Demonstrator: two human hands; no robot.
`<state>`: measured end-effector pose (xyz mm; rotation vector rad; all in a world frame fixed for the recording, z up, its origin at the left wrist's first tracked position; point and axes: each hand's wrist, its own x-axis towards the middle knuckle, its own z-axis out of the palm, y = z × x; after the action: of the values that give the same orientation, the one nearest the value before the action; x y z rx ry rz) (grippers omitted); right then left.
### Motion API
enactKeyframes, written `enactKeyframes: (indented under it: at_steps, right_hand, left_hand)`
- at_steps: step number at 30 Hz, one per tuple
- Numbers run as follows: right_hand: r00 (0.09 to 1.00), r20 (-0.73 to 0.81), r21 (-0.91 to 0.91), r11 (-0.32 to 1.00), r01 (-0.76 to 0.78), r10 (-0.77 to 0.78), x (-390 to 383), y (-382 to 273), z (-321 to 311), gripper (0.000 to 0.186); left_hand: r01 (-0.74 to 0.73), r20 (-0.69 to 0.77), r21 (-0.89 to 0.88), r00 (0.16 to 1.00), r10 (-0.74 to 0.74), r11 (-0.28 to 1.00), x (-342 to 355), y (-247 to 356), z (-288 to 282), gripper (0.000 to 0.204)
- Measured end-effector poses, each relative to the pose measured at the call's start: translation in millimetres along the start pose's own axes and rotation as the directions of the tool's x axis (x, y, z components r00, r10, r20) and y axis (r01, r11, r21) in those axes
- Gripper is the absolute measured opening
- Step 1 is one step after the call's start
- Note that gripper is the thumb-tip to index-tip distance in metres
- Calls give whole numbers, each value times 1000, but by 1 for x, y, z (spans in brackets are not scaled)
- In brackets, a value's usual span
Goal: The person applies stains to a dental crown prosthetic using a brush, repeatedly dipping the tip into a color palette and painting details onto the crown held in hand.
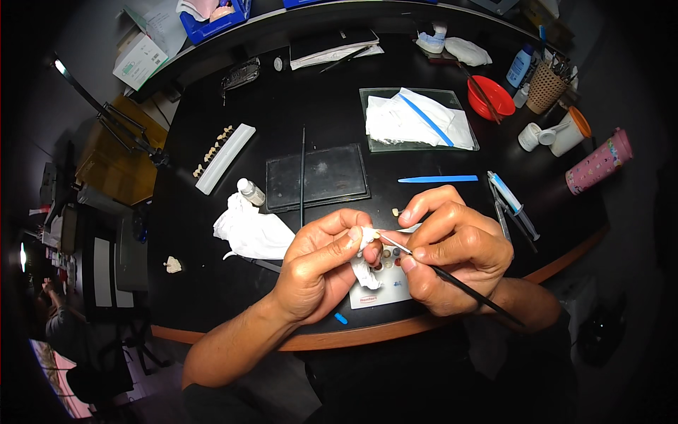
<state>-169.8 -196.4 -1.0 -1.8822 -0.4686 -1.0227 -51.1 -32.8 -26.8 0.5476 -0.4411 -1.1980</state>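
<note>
My left hand (pixel 311 275) is closed, pinching a crumpled white tissue (pixel 366 274) with a small tooth-coloured piece (pixel 375 235) at its top. In my right hand (pixel 462 265), a thin brush (pixel 474 295) with a black handle is gripped like a pen. Its fine tip reaches the tooth-coloured piece, though I cannot tell whether they touch. Beside my right index fingertip is a tiny tooth-shaped tab (pixel 395 212); whether it is held is unclear. Under both hands lies a white palette card (pixel 374 295) with several coloured spots, partly hidden by my fingers.
Left of my hands are a white cloth (pixel 251 230), a small bottle (pixel 251 191) and a tooth shade rack (pixel 224 159). A dark tray (pixel 318 177) lies ahead. Rightward are a blue strip (pixel 438 179), a syringe (pixel 513 198), a red bowl (pixel 500 99) and a pink tumbler (pixel 600 162).
</note>
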Motion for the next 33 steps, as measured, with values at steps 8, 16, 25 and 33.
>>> enactKeyframes:
  at_steps: [8,16,25,33]
  right_hand:
    - [996,-85,25,999,-21,23,-1,-1,4,16]
    - [997,-77,27,999,-19,21,-1,0,4,16]
    - [996,-80,35,999,-28,30,0,-2,5,17]
    - [1000,-7,18,1000,-6,6,0,-3,1,20]
  left_hand:
    - [3,5,-7,1000,-3,1000,-1,0,-1,16]
    - [9,4,5,1000,-9,1000,-1,0,0,16]
    - [6,5,-9,1000,-6,1000,-1,0,-1,15]
    - [8,5,4,1000,-8,1000,-1,0,0,16]
